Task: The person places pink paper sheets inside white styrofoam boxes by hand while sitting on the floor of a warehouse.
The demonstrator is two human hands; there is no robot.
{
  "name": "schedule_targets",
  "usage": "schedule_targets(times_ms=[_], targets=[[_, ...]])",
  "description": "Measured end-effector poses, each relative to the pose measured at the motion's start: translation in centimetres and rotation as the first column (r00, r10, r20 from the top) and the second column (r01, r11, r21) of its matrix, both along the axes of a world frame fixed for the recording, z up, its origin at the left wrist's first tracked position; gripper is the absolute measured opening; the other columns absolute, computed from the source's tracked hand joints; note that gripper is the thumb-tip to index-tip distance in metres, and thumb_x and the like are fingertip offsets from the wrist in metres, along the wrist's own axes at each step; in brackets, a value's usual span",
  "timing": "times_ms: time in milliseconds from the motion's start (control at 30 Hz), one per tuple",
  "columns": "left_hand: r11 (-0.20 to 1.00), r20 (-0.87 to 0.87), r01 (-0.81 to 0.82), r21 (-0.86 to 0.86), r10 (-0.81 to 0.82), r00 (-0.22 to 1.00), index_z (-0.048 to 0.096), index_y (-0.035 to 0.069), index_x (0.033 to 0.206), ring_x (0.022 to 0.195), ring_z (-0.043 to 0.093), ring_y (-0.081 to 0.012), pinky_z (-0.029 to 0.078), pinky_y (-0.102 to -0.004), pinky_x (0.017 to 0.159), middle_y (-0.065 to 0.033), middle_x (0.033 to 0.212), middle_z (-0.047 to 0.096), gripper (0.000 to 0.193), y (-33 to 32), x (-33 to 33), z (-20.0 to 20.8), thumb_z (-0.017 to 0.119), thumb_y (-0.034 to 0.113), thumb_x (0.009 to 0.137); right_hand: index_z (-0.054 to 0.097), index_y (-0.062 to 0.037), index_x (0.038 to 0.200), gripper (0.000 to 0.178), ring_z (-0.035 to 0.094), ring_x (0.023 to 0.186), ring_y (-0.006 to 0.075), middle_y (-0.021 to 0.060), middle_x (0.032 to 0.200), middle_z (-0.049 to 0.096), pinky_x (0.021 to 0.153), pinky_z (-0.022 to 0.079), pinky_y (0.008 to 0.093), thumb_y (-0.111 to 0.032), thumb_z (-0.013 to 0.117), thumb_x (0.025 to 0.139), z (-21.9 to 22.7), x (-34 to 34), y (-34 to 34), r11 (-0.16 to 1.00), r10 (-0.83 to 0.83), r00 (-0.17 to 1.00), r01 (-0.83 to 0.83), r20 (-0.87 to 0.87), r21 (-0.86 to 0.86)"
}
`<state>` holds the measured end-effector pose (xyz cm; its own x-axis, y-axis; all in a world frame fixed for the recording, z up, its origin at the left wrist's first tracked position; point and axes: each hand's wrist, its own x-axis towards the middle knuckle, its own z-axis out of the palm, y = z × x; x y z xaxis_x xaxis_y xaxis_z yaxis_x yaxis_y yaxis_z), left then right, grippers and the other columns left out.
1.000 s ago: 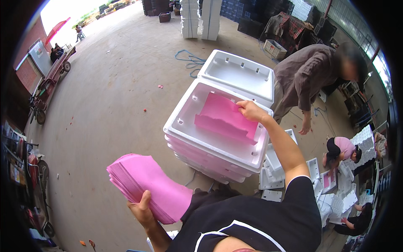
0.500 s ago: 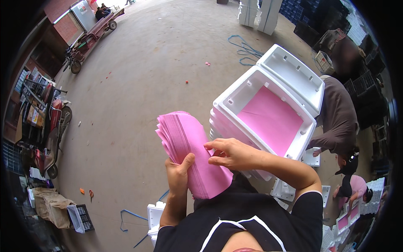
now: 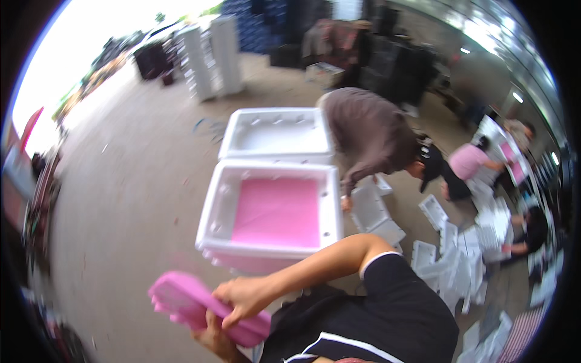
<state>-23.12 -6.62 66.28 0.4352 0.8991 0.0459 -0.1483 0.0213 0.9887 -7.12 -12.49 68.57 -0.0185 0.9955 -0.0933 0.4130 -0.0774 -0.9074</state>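
Note:
A thick, bent stack of pink sheets (image 3: 192,307) is held at the lower left, blurred by motion. My left hand (image 3: 213,334) grips it from below, with the thumb over its upper side. My right hand (image 3: 245,294) lies on top of the stack, fingers and thumb curled on the uppermost sheet. Beyond my hands, a white foam box (image 3: 210,213) stands open on a pile. A pink sheet (image 3: 277,212) lines its bottom. Behind it and touching it is another white foam tray (image 3: 277,134), bare inside.
To the right a person in a brown top (image 3: 375,136) bends over white foam boxes (image 3: 368,206). Further right, several people work among scattered boxes (image 3: 466,254). Tall white stacks (image 3: 226,54) and dark crates (image 3: 396,69) stand at the back.
My view has swung to the right, so the boxes appear nearer the middle. The stack is now lower left in view, and my right hand has closed onto its top sheet.

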Motion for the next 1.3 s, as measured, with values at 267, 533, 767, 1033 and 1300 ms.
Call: schedule_targets(times_ms=[267, 533, 767, 1033, 1300], targets=[[0.995, -0.118, 0.033, 0.092, -0.022, 0.993, 0.054, -0.01, 0.112, 0.086, 0.06, -0.0237, 0.05, -0.0356, 0.078, -0.0163, 0.103, 0.06, 0.039, -2.1, 3.0, -0.1, 0.065, 0.009, 0.081, 0.061, 0.0014, 0.09, 0.021, 0.062, 0.083, 0.0282, 0.0169, 0.081, 0.064, 0.07, 0.047, 0.0383, 0.001, 0.048, 0.074, -0.2, 2.0, -2.4, 0.987, -0.109, 0.991, 0.117, -0.075, 0.113], [0.99, -0.141, -0.093, 0.106, 0.108, 0.984, 0.052, -0.012, 0.115, 0.089, 0.059, -0.0249, 0.049, -0.0365, 0.081, -0.0175, 0.106, 0.059, 0.042, -1.1, 2.9, 0.3, 0.065, 0.008, 0.08, 0.063, 0.0018, 0.1, 0.021, 0.061, 0.084, 0.0148, 0.0129, 0.09, 0.068, 0.076, 0.047, 0.0302, 0.003, 0.052, 0.082, 12.2, 14.2, -5.7, 0.898, -0.183, 0.98, 0.201, -0.083, 0.392], [0.949, -0.121, -0.305, 0.082, 0.314, 0.942, 0.051, -0.013, 0.118, 0.092, 0.058, -0.0259, 0.049, -0.0372, 0.084, -0.0186, 0.109, 0.058, 0.046, -4.8, 2.3, 1.0, 0.065, 0.007, 0.08, 0.064, 0.002, 0.108, 0.027, 0.062, 0.082, 0.0126, 0.0088, 0.093, 0.068, 0.075, 0.05, 0.026, -0.008, 0.059, 0.084, 17.6, 38.0, -11.7, 0.662, -0.677, 0.73, 0.545, 0.097, 0.515], [0.844, -0.215, -0.528, 0.097, 0.535, 0.817, 0.05, -0.014, 0.119, 0.093, 0.058, -0.0266, 0.049, -0.0378, 0.084, -0.0192, 0.11, 0.057, 0.048, -10.2, 2.2, 2.0, 0.066, 0.007, 0.079, 0.065, -0.009, 0.113, 0.043, 0.063, 0.101, 0.026, 0.0147, 0.109, 0.066, 0.086, 0.047, 0.032, 0.0, 0.05, 0.073, -0.3, 55.1, -10.6, 0.623, -0.77, 0.56, 0.763, 0.306, 0.171], [0.779, -0.347, -0.624, 0.066, 0.604, 0.717, 0.053, -0.013, 0.116, 0.086, 0.059, -0.0258, 0.051, -0.0375, 0.077, -0.0177, 0.103, 0.06, 0.046, -14.6, 3.6, 2.2, 0.069, 0.01, 0.079, 0.066, -0.0078, 0.105, 0.029, 0.063, 0.099, 0.0269, 0.014, 0.102, 0.067, 0.086, 0.048, 0.0358, -0.007, 0.056, 0.078, -5.9, 55.3, -10.0, 0.684, -0.692, 0.603, 0.723, 0.397, 0.096]])
